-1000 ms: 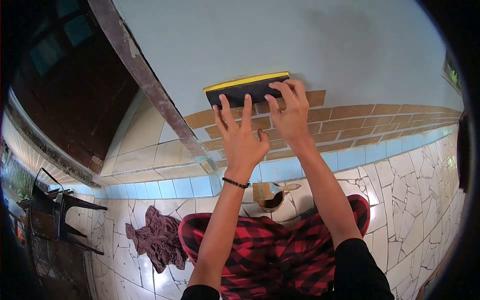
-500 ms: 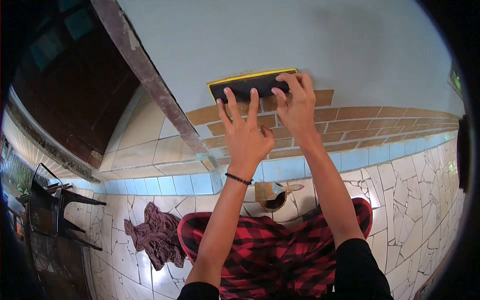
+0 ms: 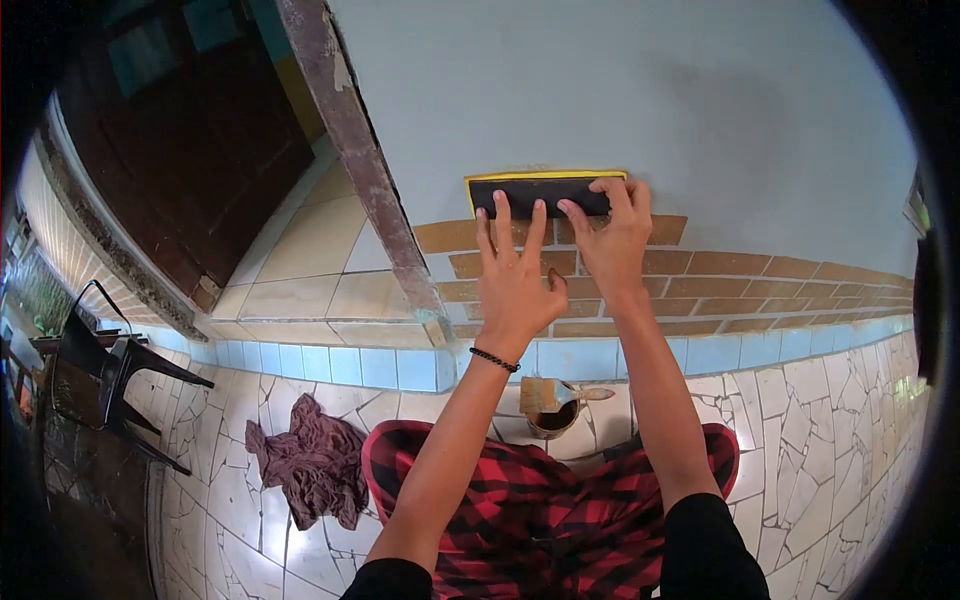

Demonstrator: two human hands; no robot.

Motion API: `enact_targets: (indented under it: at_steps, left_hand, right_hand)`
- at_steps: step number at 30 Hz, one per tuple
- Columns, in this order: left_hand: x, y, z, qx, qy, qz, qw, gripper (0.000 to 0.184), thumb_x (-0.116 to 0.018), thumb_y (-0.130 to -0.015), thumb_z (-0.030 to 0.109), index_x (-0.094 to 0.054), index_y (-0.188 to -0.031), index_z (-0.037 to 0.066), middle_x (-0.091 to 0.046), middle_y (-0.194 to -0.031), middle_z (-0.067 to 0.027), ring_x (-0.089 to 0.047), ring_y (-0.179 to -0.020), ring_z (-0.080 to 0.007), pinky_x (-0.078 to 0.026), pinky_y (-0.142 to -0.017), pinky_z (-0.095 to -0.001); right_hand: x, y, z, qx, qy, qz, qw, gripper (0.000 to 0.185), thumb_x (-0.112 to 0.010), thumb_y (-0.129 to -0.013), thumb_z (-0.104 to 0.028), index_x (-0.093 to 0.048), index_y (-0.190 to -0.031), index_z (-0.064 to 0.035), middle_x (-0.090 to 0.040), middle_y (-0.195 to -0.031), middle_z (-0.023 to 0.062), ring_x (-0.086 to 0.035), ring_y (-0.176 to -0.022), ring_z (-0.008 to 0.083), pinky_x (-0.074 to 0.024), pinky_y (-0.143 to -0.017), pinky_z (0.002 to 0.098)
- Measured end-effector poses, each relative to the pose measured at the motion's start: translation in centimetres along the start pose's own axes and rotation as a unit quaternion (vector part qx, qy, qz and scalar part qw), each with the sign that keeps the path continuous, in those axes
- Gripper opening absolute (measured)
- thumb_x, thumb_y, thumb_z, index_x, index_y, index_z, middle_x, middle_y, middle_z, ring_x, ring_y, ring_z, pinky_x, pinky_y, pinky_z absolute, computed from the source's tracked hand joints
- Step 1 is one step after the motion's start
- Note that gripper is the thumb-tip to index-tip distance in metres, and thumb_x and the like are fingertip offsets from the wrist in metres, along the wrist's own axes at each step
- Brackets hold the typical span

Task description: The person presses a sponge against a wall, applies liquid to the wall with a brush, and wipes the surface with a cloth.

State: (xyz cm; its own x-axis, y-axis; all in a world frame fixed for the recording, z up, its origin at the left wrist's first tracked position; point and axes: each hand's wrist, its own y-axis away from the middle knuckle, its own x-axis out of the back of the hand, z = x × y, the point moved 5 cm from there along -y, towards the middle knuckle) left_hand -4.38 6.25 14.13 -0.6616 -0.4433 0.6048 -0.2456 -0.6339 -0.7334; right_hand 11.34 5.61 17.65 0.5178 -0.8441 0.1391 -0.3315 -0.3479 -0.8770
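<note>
A flat black rectangular piece with yellow edges [image 3: 545, 192] lies against the grey wall [image 3: 560, 90], just above rows of painted brown bricks [image 3: 715, 264]. My left hand [image 3: 517, 290], with a dark beaded bracelet at the wrist, presses spread fingertips on the piece's left half and lower edge. At its right end, my right hand [image 3: 615, 245] has bent fingers on the face and top corner, with the thumb or a fingertip at the lower edge. Below the hands, a paintbrush [image 3: 562, 394] rests across a small can [image 3: 553, 423] on the floor.
A crumpled brown cloth [image 3: 310, 462] lies on the cracked-tile floor [image 3: 800, 450] at the left. Farther left stands a black metal chair [image 3: 115, 375]. A worn door frame [image 3: 365, 150] borders the wall beside a dark door [image 3: 190, 140]. Light-blue tiles [image 3: 700, 352] line the wall's base.
The view has shifted, so wall, door and floor items sit differently in the frame. Both hands stay on the black and yellow piece, which keeps roughly its place above the bricks.
</note>
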Motion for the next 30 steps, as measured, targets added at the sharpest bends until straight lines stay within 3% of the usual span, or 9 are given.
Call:
enact_targets:
  at_steps: [6,30]
  left_hand:
    - [-0.31,-0.27,0.32,0.028,-0.025,-0.017,0.999,0.094,-0.075,-0.071,0.014,-0.048,-0.160,0.024,-0.021,-0.172,-0.0235,-0.026,-0.152,-0.0560,-0.062,-0.094,-0.0564]
    - [0.08,-0.05,0.59,0.027,-0.021,-0.016,0.999,0.094,-0.076,-0.071,0.015,-0.047,-0.160,0.023,-0.021,-0.172,-0.0225,-0.028,-0.151,-0.0549,-0.059,-0.098,-0.0570]
  right_hand:
    - [-0.38,-0.04,0.09,0.005,0.014,0.011,1.000,0.042,-0.094,-0.076,-0.015,-0.066,-0.106,-0.0044,-0.055,-0.104,0.0160,-0.059,-0.096,0.0356,-0.0498,-0.083,0.0467]
    - [-0.14,-0.05,-0.06,0.010,0.030,-0.001,0.999,0.042,-0.095,-0.076,-0.018,-0.066,-0.103,-0.0052,-0.054,-0.102,0.0146,-0.056,-0.095,0.0349,-0.0480,-0.082,0.0468]
